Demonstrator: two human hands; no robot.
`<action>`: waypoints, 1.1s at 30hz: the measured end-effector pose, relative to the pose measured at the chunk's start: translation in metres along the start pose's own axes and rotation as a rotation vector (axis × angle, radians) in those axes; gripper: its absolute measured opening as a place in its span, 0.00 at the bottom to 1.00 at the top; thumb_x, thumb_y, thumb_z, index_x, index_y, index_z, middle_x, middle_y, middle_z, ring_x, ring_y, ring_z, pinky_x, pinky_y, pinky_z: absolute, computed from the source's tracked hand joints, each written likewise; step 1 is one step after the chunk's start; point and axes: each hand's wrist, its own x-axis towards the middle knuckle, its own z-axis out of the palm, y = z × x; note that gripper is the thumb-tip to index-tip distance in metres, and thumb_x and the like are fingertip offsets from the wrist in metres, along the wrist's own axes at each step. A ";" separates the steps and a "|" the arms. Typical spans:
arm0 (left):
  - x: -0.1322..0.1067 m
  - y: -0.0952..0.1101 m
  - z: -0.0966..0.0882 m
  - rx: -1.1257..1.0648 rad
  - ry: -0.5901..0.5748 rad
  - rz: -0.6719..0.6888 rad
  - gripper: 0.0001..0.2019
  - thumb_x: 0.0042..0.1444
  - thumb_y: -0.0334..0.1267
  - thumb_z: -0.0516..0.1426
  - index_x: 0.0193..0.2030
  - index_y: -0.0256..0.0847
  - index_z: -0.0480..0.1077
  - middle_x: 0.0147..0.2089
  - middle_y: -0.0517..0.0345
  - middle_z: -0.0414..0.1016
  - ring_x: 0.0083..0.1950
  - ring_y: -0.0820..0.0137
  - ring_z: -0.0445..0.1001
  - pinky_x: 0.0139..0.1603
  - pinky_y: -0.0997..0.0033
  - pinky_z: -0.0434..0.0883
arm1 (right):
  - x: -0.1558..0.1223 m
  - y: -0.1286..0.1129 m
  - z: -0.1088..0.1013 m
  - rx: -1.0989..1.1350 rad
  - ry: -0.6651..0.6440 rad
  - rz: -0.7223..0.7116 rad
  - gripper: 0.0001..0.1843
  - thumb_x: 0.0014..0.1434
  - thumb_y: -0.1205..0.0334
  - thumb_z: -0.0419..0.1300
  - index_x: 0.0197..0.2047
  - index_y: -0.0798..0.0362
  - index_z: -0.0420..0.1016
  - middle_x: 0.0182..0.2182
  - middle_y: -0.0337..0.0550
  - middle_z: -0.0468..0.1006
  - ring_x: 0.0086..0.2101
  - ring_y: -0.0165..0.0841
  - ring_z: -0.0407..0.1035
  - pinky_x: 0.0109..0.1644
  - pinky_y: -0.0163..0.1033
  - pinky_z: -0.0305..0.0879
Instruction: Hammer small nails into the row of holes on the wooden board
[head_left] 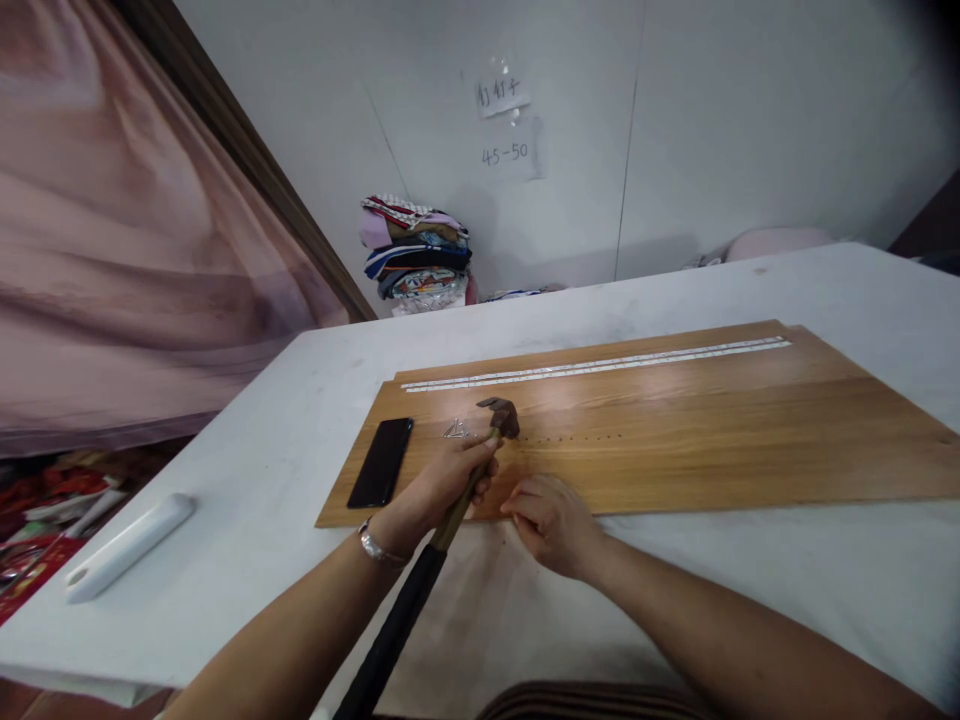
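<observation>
My left hand (448, 478) is wrapped round the upper handle of a claw hammer (399, 618), close below its metal head. The hammer slants over a wooden board (697, 440), its black grip reaching toward me. Just right of the hammer, my right hand (553, 522) rests at the board's near edge with curled fingers. What those fingers hold, if anything, is hidden. Loose nails (455, 430) lie in a small heap left of the hammer head. From the head, a row of small dark dots (574, 438), perhaps nail heads, runs rightward along the board.
A black phone (381, 462) lies on the board's left end. Two white marked strips (592, 367) run along its far side. On the white table (277, 420) is a long white object (129, 548). Folded cloths (420, 250) are stacked by the wall; a pink curtain (142, 220) hangs left.
</observation>
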 end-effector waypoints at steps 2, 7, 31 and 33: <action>-0.001 0.002 0.000 -0.007 0.000 0.026 0.18 0.52 0.49 0.58 0.43 0.39 0.66 0.25 0.65 0.64 0.18 0.81 0.59 0.16 0.80 0.55 | 0.000 -0.001 -0.001 0.005 -0.010 0.001 0.11 0.55 0.73 0.55 0.35 0.52 0.77 0.31 0.43 0.77 0.34 0.35 0.68 0.38 0.39 0.62; 0.001 0.000 0.000 0.011 -0.013 0.025 0.18 0.52 0.50 0.58 0.41 0.38 0.66 0.25 0.65 0.64 0.17 0.81 0.58 0.16 0.80 0.56 | 0.002 -0.002 -0.002 0.013 0.012 -0.004 0.11 0.54 0.73 0.54 0.35 0.52 0.77 0.30 0.44 0.77 0.34 0.35 0.68 0.38 0.39 0.62; 0.000 0.000 0.003 0.000 -0.014 0.008 0.15 0.53 0.48 0.57 0.38 0.38 0.65 0.26 0.64 0.65 0.18 0.82 0.60 0.17 0.80 0.56 | 0.000 -0.001 0.002 0.020 0.006 0.024 0.11 0.54 0.73 0.55 0.35 0.52 0.77 0.32 0.44 0.78 0.35 0.36 0.69 0.39 0.40 0.63; 0.000 0.000 0.001 0.000 -0.016 0.015 0.16 0.53 0.49 0.57 0.39 0.38 0.65 0.26 0.64 0.65 0.18 0.81 0.60 0.16 0.80 0.56 | 0.000 -0.001 0.002 0.008 -0.004 0.021 0.11 0.54 0.73 0.55 0.35 0.53 0.77 0.31 0.43 0.77 0.35 0.36 0.68 0.38 0.40 0.63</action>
